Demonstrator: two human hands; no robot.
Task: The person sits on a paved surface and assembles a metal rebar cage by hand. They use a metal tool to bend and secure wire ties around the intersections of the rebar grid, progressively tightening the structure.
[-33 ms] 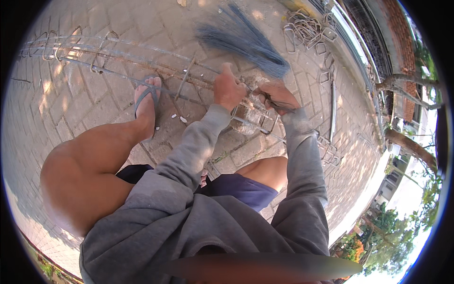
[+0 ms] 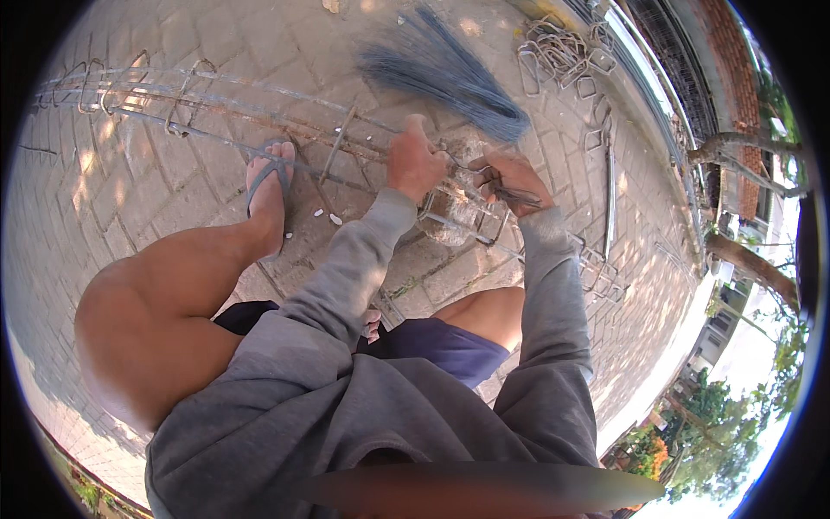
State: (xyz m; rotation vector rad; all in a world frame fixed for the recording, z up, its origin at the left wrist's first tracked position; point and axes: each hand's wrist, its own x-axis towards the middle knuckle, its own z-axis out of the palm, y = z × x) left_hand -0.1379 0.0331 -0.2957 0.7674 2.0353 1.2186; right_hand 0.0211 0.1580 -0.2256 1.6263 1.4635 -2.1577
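A long rebar cage (image 2: 338,143), made of rusty bars with square stirrups, runs across the ground in front of me. My left hand (image 2: 417,163) is closed round its upper part, thumb on top; the fingertips are partly hidden. Just to the right, my right hand (image 2: 516,177) is closed on a few thin dark tie wires (image 2: 521,197), whose ends trail toward the wrist. Its fingertips are close to the left hand's, at the bars. A rough pale stone block (image 2: 445,232) lies under the cage below my hands.
A folded bundle of blue-grey wire (image 2: 475,95) lies beyond my hands. Loose stirrups (image 2: 562,56) are piled at the far right, near a straight metal bar (image 2: 609,203). My sandalled foot (image 2: 270,177) stands beside the cage on the paving (image 2: 199,208).
My right hand has turned slightly at the wrist and moved a little, with the tie wires still in it. The left hand has barely shifted on the cage.
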